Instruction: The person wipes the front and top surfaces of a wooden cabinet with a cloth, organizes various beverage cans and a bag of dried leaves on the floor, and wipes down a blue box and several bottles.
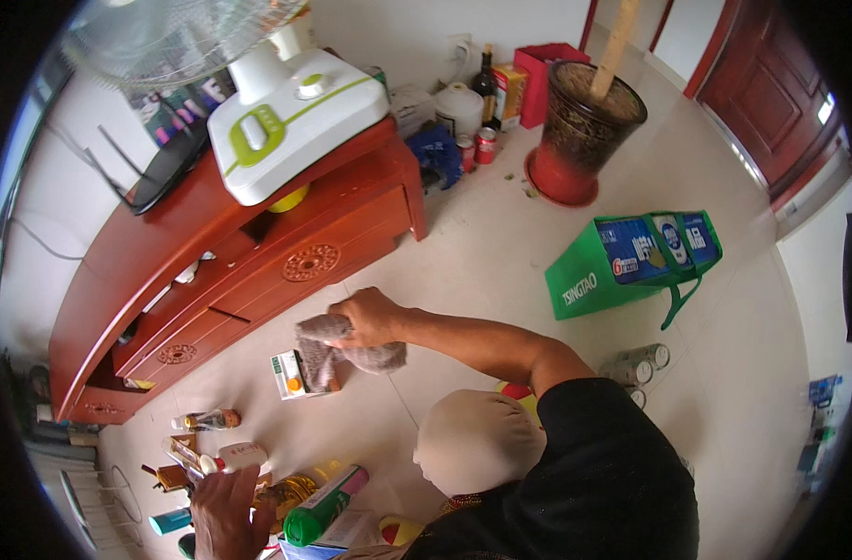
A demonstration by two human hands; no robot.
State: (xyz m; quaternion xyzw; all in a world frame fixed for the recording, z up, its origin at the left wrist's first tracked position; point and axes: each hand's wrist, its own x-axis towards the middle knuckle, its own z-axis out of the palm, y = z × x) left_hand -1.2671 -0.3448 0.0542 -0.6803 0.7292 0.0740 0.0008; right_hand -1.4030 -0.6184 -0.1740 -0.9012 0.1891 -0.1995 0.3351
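My right hand (370, 318) grips a crumpled grey-brown cloth (321, 350), its lower end hanging over part of a drink carton with an orange cap (283, 372) on the tiled floor. At the lower left, my left hand (230, 514) is seen from the back, thumb apart from the fingers; its palm is hidden. Just beyond those fingertips lies a white bottle with a red band (240, 456). A green and pink cylindrical container (324, 507) is to the right of this hand, beside a golden-brown object (289, 493).
A red-brown wooden cabinet (272, 245) runs along the wall, bearing a white fan (300, 126) and a black router (167, 175). A green Tsingtao bag (580, 290), a potted plant (587, 126) and several cans (629, 371) stand on the floor. Small bottles (212, 420) lie near the cabinet.
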